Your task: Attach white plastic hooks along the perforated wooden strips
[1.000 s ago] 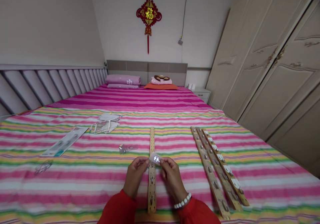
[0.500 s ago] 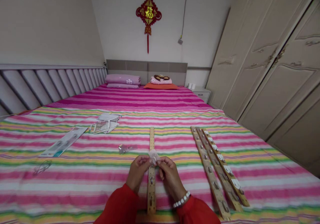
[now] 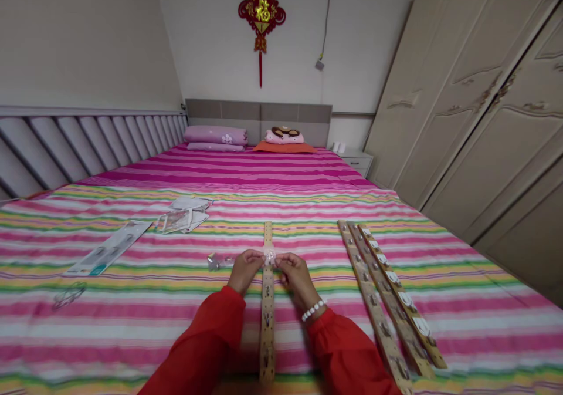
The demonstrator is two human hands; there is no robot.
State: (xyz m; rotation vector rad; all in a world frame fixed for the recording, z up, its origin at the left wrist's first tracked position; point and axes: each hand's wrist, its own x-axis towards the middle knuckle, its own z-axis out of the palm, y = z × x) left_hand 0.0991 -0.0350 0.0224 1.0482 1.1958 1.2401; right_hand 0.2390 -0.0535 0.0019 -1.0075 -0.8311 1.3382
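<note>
A long wooden strip with small metal hooks lies lengthwise on the striped bedspread in front of me. My left hand and my right hand meet over the strip's far half. Both pinch a small clear adhesive hook and hold it down against the wood. Red sleeves cover both arms, and a white bead bracelet circles my right wrist. A loose clear hook lies on the bedspread just left of my left hand.
Three more wooden strips with hooks lie side by side to the right. Torn packaging, a long backing card and a clear wrapper lie at the left. Pillows sit at the headboard; a wardrobe stands along the right.
Both hands moved forward along the strip and lowered the clear hook from mid-air onto the wood. The camera tilted slightly downward.
</note>
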